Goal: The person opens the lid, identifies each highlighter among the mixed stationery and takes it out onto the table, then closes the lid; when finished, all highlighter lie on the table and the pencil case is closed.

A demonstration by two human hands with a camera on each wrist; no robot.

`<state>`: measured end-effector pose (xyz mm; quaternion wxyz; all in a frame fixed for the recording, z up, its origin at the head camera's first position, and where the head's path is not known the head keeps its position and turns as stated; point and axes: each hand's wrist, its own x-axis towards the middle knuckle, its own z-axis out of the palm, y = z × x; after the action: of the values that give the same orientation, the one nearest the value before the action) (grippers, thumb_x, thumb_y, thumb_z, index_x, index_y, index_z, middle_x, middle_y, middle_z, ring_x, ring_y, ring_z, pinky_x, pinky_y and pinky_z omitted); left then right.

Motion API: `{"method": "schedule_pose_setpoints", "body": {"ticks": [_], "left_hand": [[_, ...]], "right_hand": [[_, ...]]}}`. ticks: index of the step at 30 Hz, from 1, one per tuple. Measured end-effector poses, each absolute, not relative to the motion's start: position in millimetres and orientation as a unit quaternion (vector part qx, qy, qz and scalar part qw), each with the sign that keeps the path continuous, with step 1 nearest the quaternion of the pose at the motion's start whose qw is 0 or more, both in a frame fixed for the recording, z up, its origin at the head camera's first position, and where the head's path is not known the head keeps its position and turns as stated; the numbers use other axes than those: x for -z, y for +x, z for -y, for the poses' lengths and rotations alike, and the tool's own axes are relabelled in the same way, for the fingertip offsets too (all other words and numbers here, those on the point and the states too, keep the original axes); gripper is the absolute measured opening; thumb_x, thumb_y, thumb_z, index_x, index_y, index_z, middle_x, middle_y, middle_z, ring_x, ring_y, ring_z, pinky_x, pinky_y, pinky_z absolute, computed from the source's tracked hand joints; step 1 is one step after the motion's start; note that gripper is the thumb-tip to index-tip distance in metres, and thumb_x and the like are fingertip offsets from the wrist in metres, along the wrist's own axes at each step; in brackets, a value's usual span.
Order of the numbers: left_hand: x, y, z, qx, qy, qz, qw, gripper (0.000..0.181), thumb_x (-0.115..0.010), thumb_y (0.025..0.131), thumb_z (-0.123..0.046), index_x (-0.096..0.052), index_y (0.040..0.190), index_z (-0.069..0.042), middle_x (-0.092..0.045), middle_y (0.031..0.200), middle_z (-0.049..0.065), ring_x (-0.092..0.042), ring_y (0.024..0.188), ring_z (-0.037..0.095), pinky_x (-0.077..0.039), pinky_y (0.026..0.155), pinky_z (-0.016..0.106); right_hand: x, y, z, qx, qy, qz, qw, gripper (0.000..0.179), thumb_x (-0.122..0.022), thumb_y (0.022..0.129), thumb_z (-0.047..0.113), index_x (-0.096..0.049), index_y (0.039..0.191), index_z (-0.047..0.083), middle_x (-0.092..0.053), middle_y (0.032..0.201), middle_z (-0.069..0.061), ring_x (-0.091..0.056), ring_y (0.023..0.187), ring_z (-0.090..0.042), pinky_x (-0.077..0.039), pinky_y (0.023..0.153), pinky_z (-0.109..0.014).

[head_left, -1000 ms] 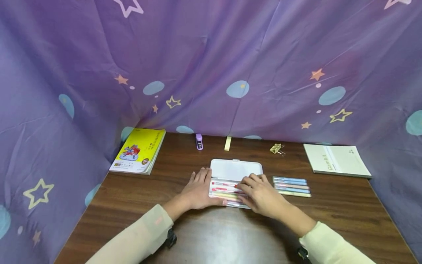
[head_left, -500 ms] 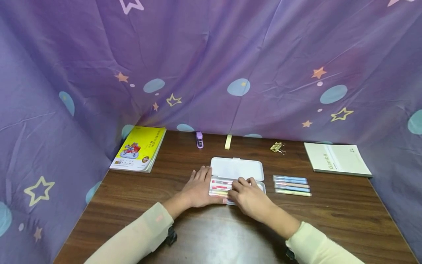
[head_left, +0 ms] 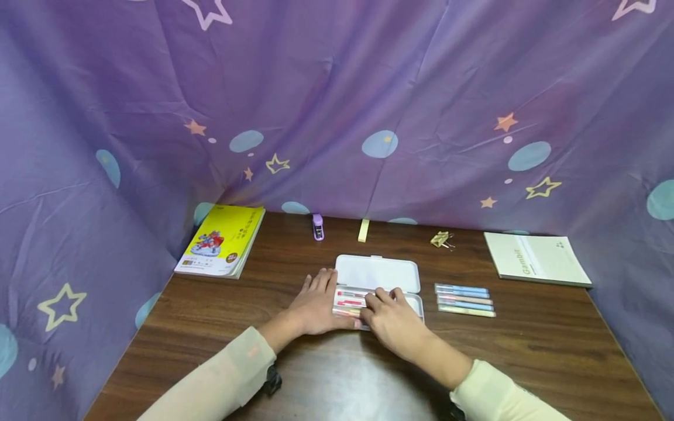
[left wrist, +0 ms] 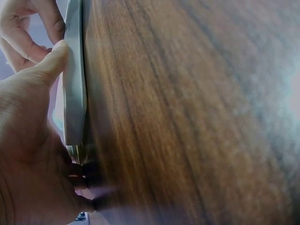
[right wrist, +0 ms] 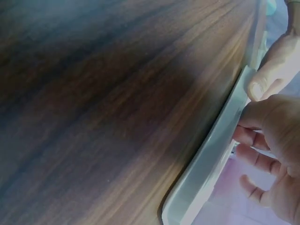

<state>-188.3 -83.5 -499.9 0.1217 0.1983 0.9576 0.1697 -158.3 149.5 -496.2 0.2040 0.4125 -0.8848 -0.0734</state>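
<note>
A white pencil case [head_left: 416, 304] lies with its lid [head_left: 376, 272] folded back on the table. Several pens, red ones [head_left: 350, 303] among them, lie in its left part. My left hand [head_left: 316, 304] braces the case's left end, fingers straight along the side and thumb on the front rim [left wrist: 75, 93]. With bent fingers, my right hand [head_left: 395, 321] reaches over the front rim into the case, close to my left thumb. The right fingertips are at the pens; their contact is hidden. In the right wrist view the right fingers [right wrist: 255, 161] are loosely bent behind the rim.
Several capped pens [head_left: 464, 299] lie in a row right of the case. Along the back are a purple stapler [head_left: 317, 227], a cream block [head_left: 363, 230] and a gold binder clip [head_left: 441, 238]. A yellow book [head_left: 221, 240] lies left, a pale notebook [head_left: 537, 257] right.
My right hand has moved left along the case toward my left thumb, uncovering the case's right end. My left hand stays in place.
</note>
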Motion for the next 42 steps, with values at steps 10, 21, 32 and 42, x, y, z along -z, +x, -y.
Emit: {"method": "schedule_pose_setpoints", "body": {"ticks": [10, 21, 32, 42], "left_hand": [[501, -188, 85, -0.169, 0.199, -0.958, 0.120, 0.136, -0.066, 0.089, -0.089, -0.014, 0.175, 0.003, -0.021, 0.183, 0.024, -0.017, 0.173, 0.041, -0.015, 0.141, 0.060], [503, -190, 87, -0.166, 0.199, -0.958, 0.122, 0.136, -0.064, 0.090, -0.089, -0.014, 0.176, 0.003, -0.020, 0.184, 0.024, -0.017, 0.173, 0.041, -0.016, 0.141, 0.060], [504, -184, 86, -0.178, 0.193, -0.957, 0.124, 0.136, -0.066, 0.090, -0.088, -0.014, 0.175, 0.003, -0.020, 0.184, 0.024, -0.016, 0.173, 0.040, -0.015, 0.142, 0.060], [499, -187, 84, -0.163, 0.195, -0.959, 0.128, 0.137, -0.065, 0.088, -0.091, -0.015, 0.176, 0.002, -0.020, 0.184, 0.023, -0.016, 0.173, 0.040, -0.016, 0.142, 0.059]], "right_hand": [[499, -156, -145, 0.041, 0.389, 0.898, 0.203, 0.013, -0.087, 0.090, 0.027, -0.079, 0.094, 0.019, -0.070, 0.099, 0.000, -0.062, 0.096, -0.022, -0.052, 0.079, -0.044], [502, -161, -138, -0.006, 0.358, 0.912, 0.202, 0.020, -0.089, 0.092, 0.032, -0.077, 0.093, 0.016, -0.068, 0.098, 0.001, -0.062, 0.095, -0.022, -0.050, 0.080, -0.042], [504, -165, -144, -0.014, 0.381, 0.900, 0.211, 0.021, -0.091, 0.088, 0.033, -0.075, 0.094, 0.021, -0.067, 0.102, 0.004, -0.059, 0.097, -0.020, -0.050, 0.086, -0.044], [497, -178, -165, -0.017, 0.390, 0.882, 0.264, 0.028, -0.093, 0.088, 0.034, -0.070, 0.098, 0.021, -0.064, 0.105, 0.000, -0.058, 0.098, -0.025, -0.051, 0.085, -0.049]]}}
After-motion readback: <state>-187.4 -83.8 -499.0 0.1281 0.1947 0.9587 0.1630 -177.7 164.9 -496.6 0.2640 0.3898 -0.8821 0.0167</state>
